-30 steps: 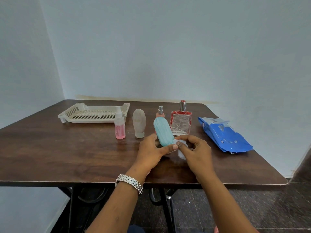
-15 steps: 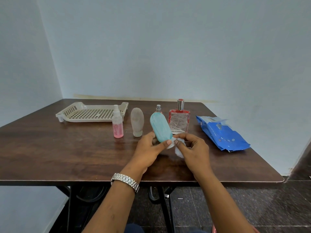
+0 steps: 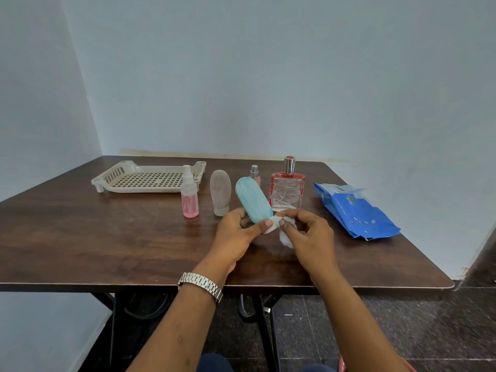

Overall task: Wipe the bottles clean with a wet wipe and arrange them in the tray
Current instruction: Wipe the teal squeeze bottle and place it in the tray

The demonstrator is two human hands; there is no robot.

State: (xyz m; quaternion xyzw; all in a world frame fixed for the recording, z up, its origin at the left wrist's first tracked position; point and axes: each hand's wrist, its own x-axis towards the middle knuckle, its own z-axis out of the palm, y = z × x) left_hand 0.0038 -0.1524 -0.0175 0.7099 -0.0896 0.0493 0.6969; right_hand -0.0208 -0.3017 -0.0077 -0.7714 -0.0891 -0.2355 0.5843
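Teal bottle [image 3: 253, 201]: flattened oval tube, matte, faint streaks, white cap at lower end. Held above table [image 3: 107, 237] between hands. Long axis tilted: rounded end up and away-left, cap down toward right hand [image 3: 308, 234]. Left hand [image 3: 239, 234] grips lower body, thumb across front. Right hand pinches white wet wipe [image 3: 285, 234] against cap. Tray [image 3: 107, 179] far beyond left hand.
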